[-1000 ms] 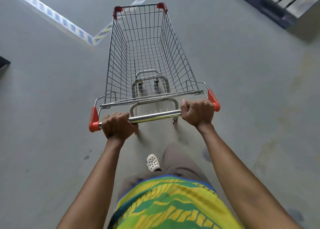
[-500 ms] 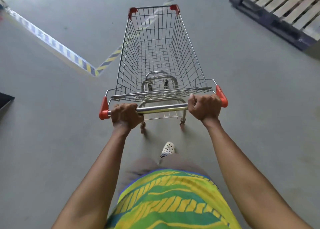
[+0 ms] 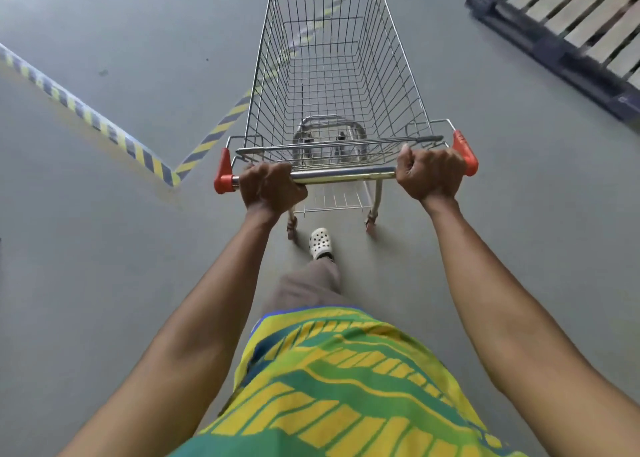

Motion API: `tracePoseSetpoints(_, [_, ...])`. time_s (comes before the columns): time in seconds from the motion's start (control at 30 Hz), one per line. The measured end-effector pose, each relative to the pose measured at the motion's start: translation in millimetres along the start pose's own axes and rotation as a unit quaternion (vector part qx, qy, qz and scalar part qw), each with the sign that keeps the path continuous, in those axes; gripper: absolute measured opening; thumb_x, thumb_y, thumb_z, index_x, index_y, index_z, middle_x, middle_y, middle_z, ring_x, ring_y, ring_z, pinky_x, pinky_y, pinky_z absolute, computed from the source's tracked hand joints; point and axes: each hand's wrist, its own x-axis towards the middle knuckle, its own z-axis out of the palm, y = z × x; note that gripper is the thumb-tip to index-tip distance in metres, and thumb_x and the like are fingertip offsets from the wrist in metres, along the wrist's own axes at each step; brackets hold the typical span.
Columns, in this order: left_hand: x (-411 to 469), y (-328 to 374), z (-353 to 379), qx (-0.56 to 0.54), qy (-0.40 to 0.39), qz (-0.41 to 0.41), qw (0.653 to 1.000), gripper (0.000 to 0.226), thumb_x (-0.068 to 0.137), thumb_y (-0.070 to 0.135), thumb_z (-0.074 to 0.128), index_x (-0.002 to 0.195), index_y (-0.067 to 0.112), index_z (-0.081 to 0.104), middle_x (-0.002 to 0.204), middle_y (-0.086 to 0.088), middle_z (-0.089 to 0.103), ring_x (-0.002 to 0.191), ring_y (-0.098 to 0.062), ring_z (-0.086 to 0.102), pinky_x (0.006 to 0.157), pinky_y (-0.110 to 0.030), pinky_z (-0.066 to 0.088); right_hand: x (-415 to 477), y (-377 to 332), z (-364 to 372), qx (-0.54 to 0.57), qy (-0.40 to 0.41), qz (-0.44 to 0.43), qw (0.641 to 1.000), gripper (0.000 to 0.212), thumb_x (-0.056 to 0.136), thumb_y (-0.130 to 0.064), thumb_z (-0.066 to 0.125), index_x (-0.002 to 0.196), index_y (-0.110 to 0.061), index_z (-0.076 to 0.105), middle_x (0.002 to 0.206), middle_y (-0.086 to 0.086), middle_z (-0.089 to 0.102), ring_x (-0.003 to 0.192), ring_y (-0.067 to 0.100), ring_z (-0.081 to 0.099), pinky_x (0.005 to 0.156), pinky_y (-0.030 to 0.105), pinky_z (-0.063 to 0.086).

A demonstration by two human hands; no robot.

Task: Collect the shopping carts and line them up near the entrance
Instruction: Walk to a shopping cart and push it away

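Note:
A wire shopping cart (image 3: 332, 76) with red corner caps stands straight ahead of me on the grey floor, its basket empty. Its chrome handle bar (image 3: 346, 174) runs between two red end caps. My left hand (image 3: 268, 188) grips the bar near the left cap. My right hand (image 3: 429, 172) grips it near the right cap. Both arms are stretched out. The cart's front end is cut off by the top of the view.
A yellow-and-black striped floor line (image 3: 86, 117) forms a V to the left of the cart. A wooden pallet (image 3: 571, 31) lies at the upper right. My foot in a white clog (image 3: 320, 243) is just behind the rear wheels.
The cart has rolled forward across the floor with both hands on the bar. The striped V has slid down and left, the pallet has come nearer, and my foot has stepped forward.

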Motion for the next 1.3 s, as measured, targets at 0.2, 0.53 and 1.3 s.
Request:
tracePoseSetpoints(0.2, [159, 40, 10, 0.017, -0.007, 0.035, 0.999, 0.016, 0.061, 0.032, 0.073, 0.062, 0.016, 0.068, 0.056, -0.002, 0.064, 0.061, -0.028, 0.067, 0.069, -0.028, 0.029, 144, 19, 34, 0.004, -0.035, 0.040, 0.999, 0.050, 0.100, -0.034, 0.048, 0.071, -0.004, 0.075, 0.062, 0.019, 0.067, 0.057, 0.037, 0.063, 0.063, 0.033, 0.031])
tracePoseSetpoints(0.53, [389, 119, 30, 0.014, -0.020, 0.061, 0.998, 0.016, 0.055, 0.028, 0.076, 0.054, 0.016, 0.064, 0.047, 0.002, 0.056, 0.047, -0.023, 0.057, 0.064, -0.026, 0.028, 357, 82, 103, -0.001, -0.051, 0.085, 0.995, 0.054, 0.095, -0.041, 0.044, 0.069, -0.005, 0.074, 0.060, 0.017, 0.067, 0.057, 0.036, 0.064, 0.061, 0.029, 0.027])
tracePoseSetpoints(1.3, [865, 348, 96, 0.016, 0.010, 0.069, 0.997, 0.016, 0.055, 0.029, 0.057, 0.052, 0.013, 0.057, 0.049, -0.001, 0.056, 0.045, -0.026, 0.057, 0.059, -0.030, 0.044, 832, 280, 252, 0.024, -0.037, 0.069, 0.997, 0.054, 0.094, -0.038, 0.045, 0.052, -0.010, 0.064, 0.046, 0.006, 0.059, 0.041, 0.028, 0.055, 0.058, 0.028, 0.037])
